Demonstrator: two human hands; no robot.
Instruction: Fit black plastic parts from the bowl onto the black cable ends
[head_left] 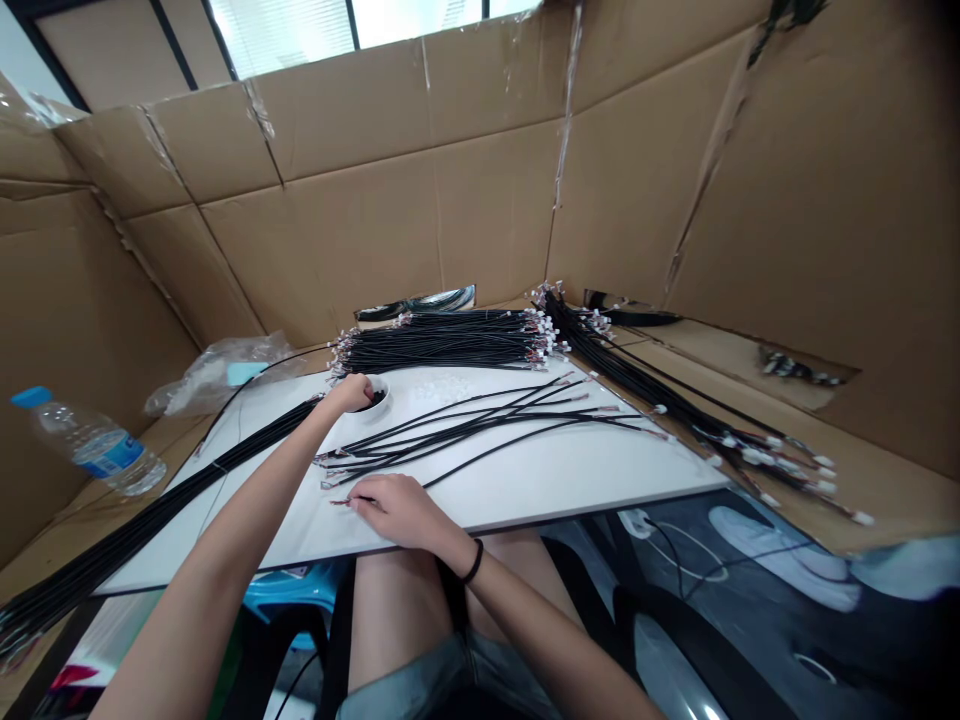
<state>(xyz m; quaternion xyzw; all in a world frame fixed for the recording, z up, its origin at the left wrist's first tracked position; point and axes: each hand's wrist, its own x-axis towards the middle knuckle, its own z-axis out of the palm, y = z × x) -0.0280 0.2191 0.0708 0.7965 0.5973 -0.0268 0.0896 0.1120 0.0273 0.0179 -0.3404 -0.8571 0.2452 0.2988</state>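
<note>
My left hand [351,392] reaches forward into a small white dish [377,395] of dark small parts, its fingers bent together over the rim; what they hold is hidden. My right hand [397,508] rests near the front edge of the white board [525,480], pinching the end of a thin black cable [450,470] between thumb and forefinger. Several loose black cables [480,420] with small connectors fan out across the board between the hands and the far right.
A tied bundle of black cables [450,340] lies at the back, another long bundle [675,405] on the right, a third [150,520] on the left. A water bottle [90,440] and a plastic bag [217,370] lie left. Cardboard walls [375,220] surround the bench.
</note>
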